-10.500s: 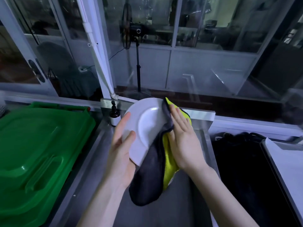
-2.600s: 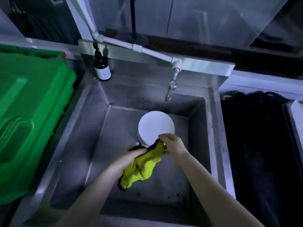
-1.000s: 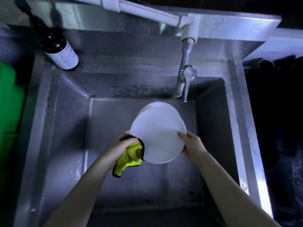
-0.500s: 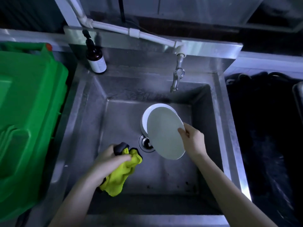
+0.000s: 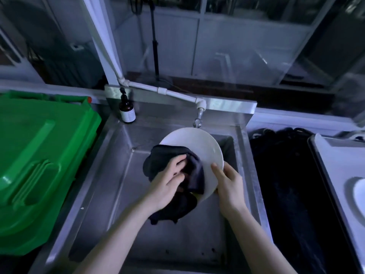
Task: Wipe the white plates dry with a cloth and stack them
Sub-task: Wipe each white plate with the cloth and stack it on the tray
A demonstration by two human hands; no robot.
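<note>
A white plate (image 5: 203,147) is held tilted above the steel sink (image 5: 118,175). My right hand (image 5: 227,182) grips its lower right rim, thumb on the face. My left hand (image 5: 169,180) presses a dark cloth (image 5: 167,157) against the plate's face, fingers curled into the fabric. A sliver of the cloth's yellow side shows under the plate's lower edge. The cloth's tail hangs below my left wrist. The plates in the sink are hidden behind the raised plate and my hands.
A green bin lid (image 5: 39,165) lies left of the sink. A brown pump bottle (image 5: 127,111) stands at the sink's back left corner. The tap (image 5: 198,119) is just behind the plate. A black tub (image 5: 286,184) and a white tray (image 5: 339,175) sit to the right.
My right hand has lifted the plate out of the sink and turned its face up. My left hand has brought the cloth onto it, dark side out.
</note>
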